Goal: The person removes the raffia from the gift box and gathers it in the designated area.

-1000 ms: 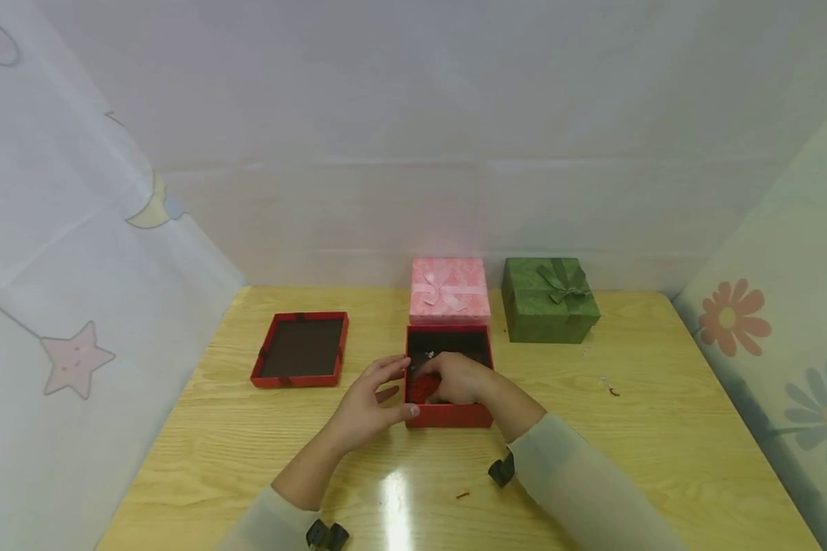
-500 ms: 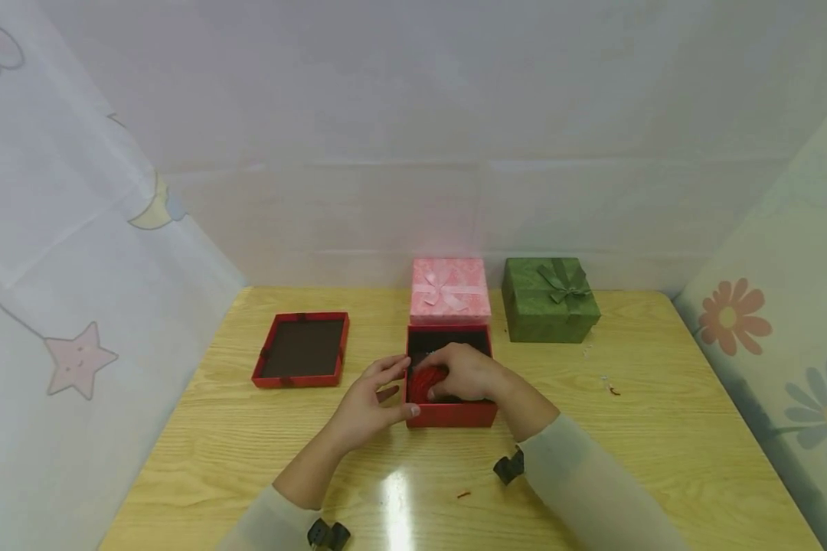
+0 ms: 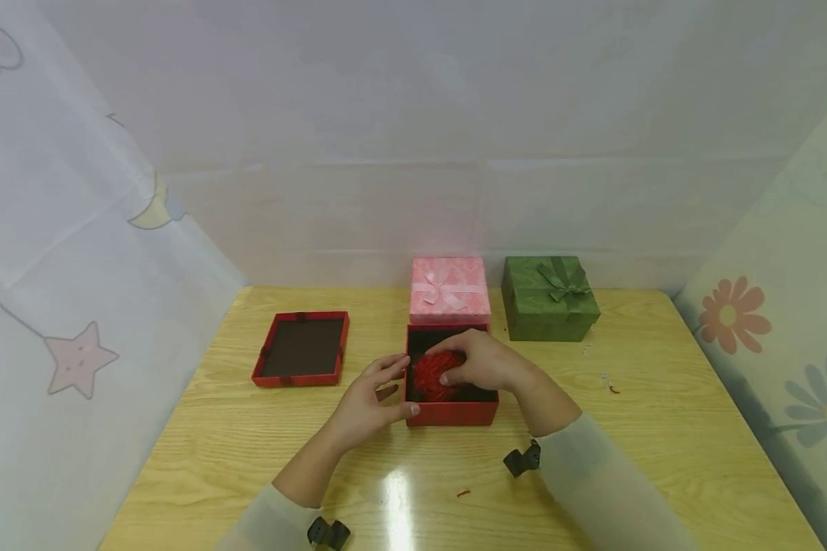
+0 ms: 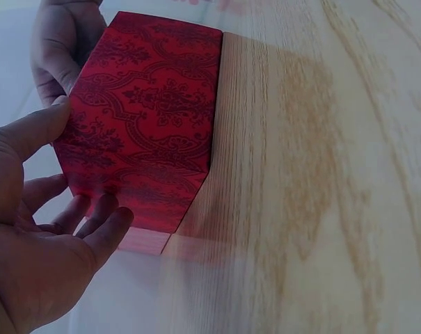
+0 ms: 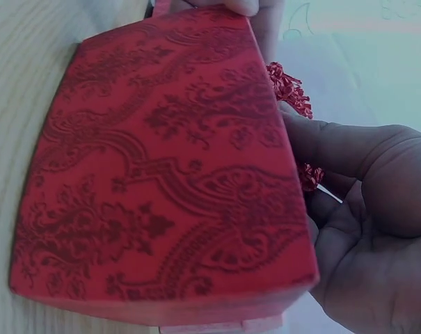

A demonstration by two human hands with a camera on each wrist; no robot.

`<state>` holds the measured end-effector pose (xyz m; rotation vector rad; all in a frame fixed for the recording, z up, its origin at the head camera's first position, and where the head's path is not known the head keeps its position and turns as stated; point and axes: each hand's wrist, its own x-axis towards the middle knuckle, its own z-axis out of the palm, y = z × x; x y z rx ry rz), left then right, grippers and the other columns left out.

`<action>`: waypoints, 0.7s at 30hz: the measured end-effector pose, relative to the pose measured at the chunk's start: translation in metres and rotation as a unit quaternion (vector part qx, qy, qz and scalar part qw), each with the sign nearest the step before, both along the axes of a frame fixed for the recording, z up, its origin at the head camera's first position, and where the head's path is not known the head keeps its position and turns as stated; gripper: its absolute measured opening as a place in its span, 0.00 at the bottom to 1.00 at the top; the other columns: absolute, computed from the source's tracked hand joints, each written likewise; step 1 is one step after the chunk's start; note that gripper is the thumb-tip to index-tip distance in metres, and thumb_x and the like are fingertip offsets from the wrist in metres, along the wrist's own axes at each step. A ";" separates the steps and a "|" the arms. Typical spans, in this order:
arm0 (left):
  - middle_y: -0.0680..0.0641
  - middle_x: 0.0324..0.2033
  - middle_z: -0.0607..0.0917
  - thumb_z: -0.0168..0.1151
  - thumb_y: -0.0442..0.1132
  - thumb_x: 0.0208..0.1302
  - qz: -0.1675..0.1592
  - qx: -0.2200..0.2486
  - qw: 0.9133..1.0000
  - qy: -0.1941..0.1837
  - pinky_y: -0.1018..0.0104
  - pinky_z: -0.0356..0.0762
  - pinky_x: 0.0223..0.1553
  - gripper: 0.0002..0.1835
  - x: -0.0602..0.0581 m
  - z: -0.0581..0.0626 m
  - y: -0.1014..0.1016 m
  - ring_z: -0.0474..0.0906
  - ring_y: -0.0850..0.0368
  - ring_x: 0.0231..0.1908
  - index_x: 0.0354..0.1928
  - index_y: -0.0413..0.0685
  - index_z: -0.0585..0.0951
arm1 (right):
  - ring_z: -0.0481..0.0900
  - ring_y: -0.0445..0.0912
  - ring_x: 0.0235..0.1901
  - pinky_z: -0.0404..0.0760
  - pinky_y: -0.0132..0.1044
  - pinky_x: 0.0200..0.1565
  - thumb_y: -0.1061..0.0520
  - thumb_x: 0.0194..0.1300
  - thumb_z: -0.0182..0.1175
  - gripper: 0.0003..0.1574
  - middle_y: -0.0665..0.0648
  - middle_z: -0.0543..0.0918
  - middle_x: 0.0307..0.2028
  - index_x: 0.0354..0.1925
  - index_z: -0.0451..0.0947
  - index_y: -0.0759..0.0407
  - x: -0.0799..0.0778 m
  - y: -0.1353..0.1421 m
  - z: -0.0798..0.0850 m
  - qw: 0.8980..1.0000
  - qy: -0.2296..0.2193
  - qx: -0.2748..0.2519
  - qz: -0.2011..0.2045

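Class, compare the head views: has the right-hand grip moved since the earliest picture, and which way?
Yes. The right-hand grip has moved rightward and slightly up the picture, judged against the pink box.

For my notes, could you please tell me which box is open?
The red box, its lid lying apart; the pink box and green box are closed.

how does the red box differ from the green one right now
The red box stands open, with red shreds in it; the green box is closed, a ribbon bow on top.
The red box is being handled, the left hand holding its near corner and the right hand gripping the shreds; the green box is untouched, farther back.
Both sit on the wooden table.
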<state>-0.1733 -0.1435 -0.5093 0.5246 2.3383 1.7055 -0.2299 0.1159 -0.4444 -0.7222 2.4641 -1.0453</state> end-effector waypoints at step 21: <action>0.52 0.75 0.65 0.78 0.43 0.62 0.006 -0.001 1.000 -0.005 0.47 0.72 0.69 0.44 0.001 0.001 0.001 0.64 0.49 0.74 0.78 0.53 0.67 | 0.82 0.44 0.46 0.84 0.46 0.52 0.56 0.65 0.73 0.29 0.48 0.86 0.47 0.63 0.83 0.48 0.005 0.031 0.013 0.998 0.007 -0.039 -0.046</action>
